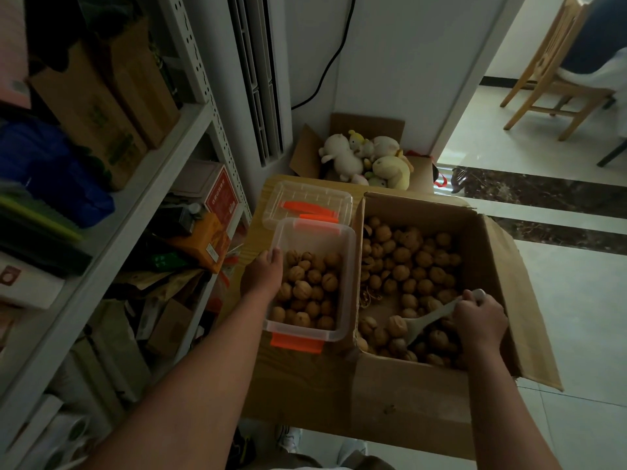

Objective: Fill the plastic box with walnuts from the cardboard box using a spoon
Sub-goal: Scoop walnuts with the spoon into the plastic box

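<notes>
I am holding the plastic box (346, 247) at centre frame with my left hand (263, 271), my fingers curling together over its long left rim. The box is clear, rectangular and round-cornered, with bright orange clip latches at both short ends, and it is roughly half full of wrinkled, tan round walnuts (307, 290). It is sitting on a wood-grain tabletop (291, 378), touching the cardboard box (407, 401) to its right.

My right hand (478, 320) is reaching into that corrugated brown carton at lower right, its fingers clamping around the handle of a smooth, pale spoon (431, 318). The spoon's bowl is lying low among the loose walnuts (410, 262), with one nut (397, 325) resting against it.

Just above the plastic box, its clear flat lid (305, 198) is lying with orange strips on it. Higher up, soft white and yellow plush toys (369, 157) are filling another carton. A perforated metal shelf (190, 127) of boxes is running down the left side, and a wooden chair (549, 79) is standing at upper right on glossy tiles.
</notes>
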`<action>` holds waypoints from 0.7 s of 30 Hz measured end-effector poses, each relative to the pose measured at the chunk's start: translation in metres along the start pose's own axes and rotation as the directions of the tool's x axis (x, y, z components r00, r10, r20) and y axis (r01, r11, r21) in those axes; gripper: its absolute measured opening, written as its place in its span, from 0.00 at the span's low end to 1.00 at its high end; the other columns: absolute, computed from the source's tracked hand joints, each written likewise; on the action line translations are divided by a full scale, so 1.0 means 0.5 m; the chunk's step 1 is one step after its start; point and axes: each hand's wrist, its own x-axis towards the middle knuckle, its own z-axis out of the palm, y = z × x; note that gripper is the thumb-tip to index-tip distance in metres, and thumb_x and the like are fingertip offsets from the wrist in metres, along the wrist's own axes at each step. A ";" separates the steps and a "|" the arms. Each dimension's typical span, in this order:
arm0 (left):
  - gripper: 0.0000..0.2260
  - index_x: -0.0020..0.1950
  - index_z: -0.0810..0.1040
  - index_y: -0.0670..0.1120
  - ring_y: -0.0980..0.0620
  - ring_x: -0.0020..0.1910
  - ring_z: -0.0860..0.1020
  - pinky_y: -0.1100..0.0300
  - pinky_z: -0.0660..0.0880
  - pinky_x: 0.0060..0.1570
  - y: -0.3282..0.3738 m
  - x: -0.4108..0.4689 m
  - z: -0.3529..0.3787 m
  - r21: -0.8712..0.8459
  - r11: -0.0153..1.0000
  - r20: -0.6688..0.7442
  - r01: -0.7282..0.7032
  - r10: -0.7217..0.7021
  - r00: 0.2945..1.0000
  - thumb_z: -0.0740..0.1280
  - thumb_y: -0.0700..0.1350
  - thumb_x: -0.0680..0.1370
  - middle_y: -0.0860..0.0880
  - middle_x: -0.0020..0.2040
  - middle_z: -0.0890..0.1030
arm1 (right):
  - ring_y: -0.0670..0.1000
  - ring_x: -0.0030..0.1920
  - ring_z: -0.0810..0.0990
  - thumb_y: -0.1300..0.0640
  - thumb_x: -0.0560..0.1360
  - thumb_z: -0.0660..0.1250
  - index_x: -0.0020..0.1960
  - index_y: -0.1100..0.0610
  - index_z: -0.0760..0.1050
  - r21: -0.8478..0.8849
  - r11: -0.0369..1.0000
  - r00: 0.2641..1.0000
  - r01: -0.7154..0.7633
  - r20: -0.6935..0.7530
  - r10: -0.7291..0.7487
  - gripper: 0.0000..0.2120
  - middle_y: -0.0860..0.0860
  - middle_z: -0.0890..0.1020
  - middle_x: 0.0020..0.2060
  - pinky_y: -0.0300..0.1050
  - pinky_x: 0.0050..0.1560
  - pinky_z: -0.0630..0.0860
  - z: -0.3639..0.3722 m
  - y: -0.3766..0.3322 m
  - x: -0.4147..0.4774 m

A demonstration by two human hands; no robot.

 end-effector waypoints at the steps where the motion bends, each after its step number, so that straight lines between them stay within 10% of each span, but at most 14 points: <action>1: 0.23 0.65 0.73 0.44 0.44 0.57 0.75 0.55 0.69 0.49 0.000 0.000 0.000 -0.002 1.000 0.000 -0.001 0.001 1.000 0.49 0.57 0.82 0.43 0.61 0.77 | 0.58 0.41 0.76 0.62 0.77 0.61 0.47 0.62 0.73 0.025 1.000 1.000 -0.012 -0.001 0.012 0.04 0.59 0.76 0.41 0.47 0.37 0.73 0.000 0.000 -0.001; 21: 0.24 0.66 0.73 0.45 0.42 0.60 0.74 0.52 0.70 0.55 -0.001 0.002 -0.003 -0.044 0.999 0.017 0.016 -0.016 1.000 0.50 0.58 0.81 0.43 0.63 0.76 | 0.44 0.27 0.73 0.54 0.80 0.59 0.48 0.59 0.74 0.508 0.839 0.975 -0.194 0.195 0.108 0.09 0.52 0.77 0.32 0.34 0.25 0.69 0.042 -0.195 -0.065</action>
